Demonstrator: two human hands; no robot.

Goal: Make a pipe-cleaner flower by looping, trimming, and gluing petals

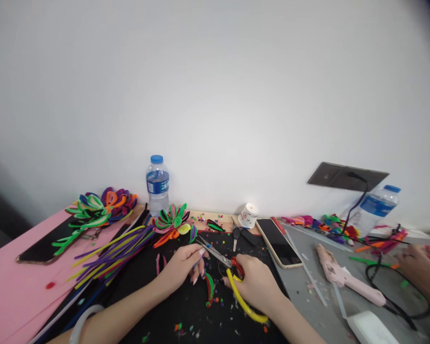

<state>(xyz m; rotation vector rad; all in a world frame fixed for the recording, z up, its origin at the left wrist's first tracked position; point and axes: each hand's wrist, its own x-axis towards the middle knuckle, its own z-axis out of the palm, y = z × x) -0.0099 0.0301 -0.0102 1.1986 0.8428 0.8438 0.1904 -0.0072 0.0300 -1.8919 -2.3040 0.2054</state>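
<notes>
My right hand (258, 282) is wrapped round a pair of scissors (217, 253) with red and yellow on the handles. Their blades point up and left toward my left hand (182, 267), whose thumb and fingers are pinched together close by. A thin bluish bit shows at those fingertips, but what they hold is too small to make out. A green and red pipe-cleaner petal (209, 289) lies between my hands on the black mat (179, 317). Beyond my left hand sits a multicoloured pipe-cleaner flower (170, 222).
Loose pipe cleaners (111, 253), a phone (45, 241) and larger pipe-cleaner flowers (100, 208) lie left. Behind stand a water bottle (157, 186) and paper cup (248, 216). Rightward are another phone (281, 243), a pink glue gun (351, 279), its cable, and another person's hand (415, 260).
</notes>
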